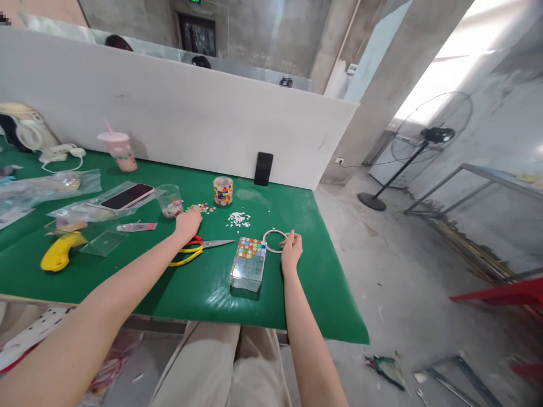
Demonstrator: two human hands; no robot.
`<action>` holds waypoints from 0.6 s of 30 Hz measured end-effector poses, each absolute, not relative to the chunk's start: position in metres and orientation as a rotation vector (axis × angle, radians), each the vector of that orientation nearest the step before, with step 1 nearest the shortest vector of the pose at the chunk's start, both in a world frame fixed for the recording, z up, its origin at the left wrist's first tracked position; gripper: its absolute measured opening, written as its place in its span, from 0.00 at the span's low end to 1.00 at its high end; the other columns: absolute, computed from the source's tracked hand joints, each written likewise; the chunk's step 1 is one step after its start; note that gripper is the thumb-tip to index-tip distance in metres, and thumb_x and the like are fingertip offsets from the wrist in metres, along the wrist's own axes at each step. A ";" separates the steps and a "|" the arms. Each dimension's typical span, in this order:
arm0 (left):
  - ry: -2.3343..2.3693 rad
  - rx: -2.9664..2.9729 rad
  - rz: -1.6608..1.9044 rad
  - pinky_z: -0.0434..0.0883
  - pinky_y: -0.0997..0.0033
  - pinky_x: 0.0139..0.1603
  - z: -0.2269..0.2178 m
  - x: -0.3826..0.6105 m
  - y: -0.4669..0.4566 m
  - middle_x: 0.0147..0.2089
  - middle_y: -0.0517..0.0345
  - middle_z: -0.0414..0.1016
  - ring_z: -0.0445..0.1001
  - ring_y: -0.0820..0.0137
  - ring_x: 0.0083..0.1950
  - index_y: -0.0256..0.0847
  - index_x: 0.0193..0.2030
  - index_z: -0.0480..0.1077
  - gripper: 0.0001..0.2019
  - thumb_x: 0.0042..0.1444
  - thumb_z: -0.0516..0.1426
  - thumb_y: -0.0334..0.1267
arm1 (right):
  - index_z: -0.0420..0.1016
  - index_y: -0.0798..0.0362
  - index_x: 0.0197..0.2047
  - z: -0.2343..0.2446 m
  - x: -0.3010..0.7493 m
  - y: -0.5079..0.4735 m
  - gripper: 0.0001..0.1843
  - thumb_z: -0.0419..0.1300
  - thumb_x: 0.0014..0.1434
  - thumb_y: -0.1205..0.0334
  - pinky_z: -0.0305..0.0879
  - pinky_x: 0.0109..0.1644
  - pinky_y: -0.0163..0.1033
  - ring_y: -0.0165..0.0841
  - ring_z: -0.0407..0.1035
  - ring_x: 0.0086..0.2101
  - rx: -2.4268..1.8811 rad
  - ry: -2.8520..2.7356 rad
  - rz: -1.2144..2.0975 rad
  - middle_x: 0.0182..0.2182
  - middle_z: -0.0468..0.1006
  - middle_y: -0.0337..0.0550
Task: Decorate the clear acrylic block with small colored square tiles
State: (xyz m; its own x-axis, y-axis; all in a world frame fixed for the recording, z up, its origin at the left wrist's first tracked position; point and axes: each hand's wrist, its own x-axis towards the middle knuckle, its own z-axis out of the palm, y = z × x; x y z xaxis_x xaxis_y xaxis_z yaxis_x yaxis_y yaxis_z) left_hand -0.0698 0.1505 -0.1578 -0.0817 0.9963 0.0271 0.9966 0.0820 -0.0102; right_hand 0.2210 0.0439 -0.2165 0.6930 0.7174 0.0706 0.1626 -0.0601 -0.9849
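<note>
My left hand (188,221) reaches over the green table (297,282) to a scatter of small coloured tiles (203,207) beside a clear plastic cup (170,200); its fingers curl down onto the tiles. My right hand (291,249) rests by a round tape ring (275,240), fingers pinched together on something small I cannot make out. Between my arms lies a clear box (248,263) partly covered with coloured mosaic tiles. Red and yellow scissors (199,249) lie under my left wrist. A pile of white tiles (238,219) lies beyond the box.
A mosaic-covered cup (223,190), an upright black phone (263,168), a phone on plastic bags (127,196), a yellow tool (59,252) and a pink drink cup (120,151) stand on the table. A white partition (190,121) backs it. A floor fan (424,150) stands right.
</note>
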 end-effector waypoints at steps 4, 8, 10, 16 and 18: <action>-2.336 -2.078 -0.112 0.76 0.54 0.49 -0.155 -0.073 0.145 0.54 0.47 0.73 0.75 0.61 0.51 0.37 0.57 0.68 0.17 0.65 0.57 0.42 | 0.70 0.54 0.56 -0.216 0.220 0.041 0.18 0.59 0.66 0.56 0.74 0.49 0.50 0.39 0.74 0.46 -1.595 -0.727 0.519 0.52 0.75 0.48; -2.361 -2.071 -0.251 0.76 0.54 0.49 -0.152 -0.074 0.140 0.54 0.47 0.73 0.75 0.61 0.51 0.37 0.56 0.69 0.16 0.65 0.57 0.42 | 0.70 0.54 0.56 -0.216 0.219 0.039 0.18 0.60 0.66 0.56 0.74 0.48 0.50 0.39 0.74 0.46 -1.596 -0.755 0.506 0.52 0.75 0.48; -2.360 -2.070 -0.347 0.75 0.53 0.50 -0.153 -0.075 0.139 0.54 0.47 0.73 0.75 0.60 0.51 0.37 0.56 0.69 0.16 0.65 0.57 0.42 | 0.70 0.54 0.56 -0.216 0.219 0.039 0.18 0.59 0.66 0.56 0.74 0.48 0.49 0.38 0.74 0.46 -1.608 -0.789 0.496 0.52 0.75 0.48; -2.324 -2.048 -0.777 0.74 0.51 0.52 -0.151 -0.076 0.133 0.55 0.47 0.73 0.74 0.59 0.54 0.36 0.55 0.70 0.15 0.65 0.57 0.42 | 0.70 0.54 0.56 -0.220 0.220 0.044 0.18 0.59 0.66 0.56 0.74 0.48 0.49 0.38 0.74 0.46 -1.665 -1.002 0.411 0.52 0.75 0.48; -2.321 -1.995 -0.981 0.74 0.53 0.51 -0.143 -0.075 0.131 0.53 0.48 0.74 0.75 0.61 0.52 0.36 0.53 0.70 0.15 0.65 0.57 0.42 | 0.70 0.54 0.56 -0.220 0.222 0.042 0.18 0.59 0.66 0.56 0.74 0.49 0.50 0.38 0.74 0.46 -1.668 -1.125 0.365 0.52 0.75 0.48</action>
State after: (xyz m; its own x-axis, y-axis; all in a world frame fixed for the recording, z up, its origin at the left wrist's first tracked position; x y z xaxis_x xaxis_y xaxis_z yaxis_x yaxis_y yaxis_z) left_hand -0.0749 0.1315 -0.1430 -0.2279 0.9175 0.3259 0.8732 0.0445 0.4854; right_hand 0.2217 0.0423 -0.2197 0.5130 0.8124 0.2770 0.4945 -0.0160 -0.8690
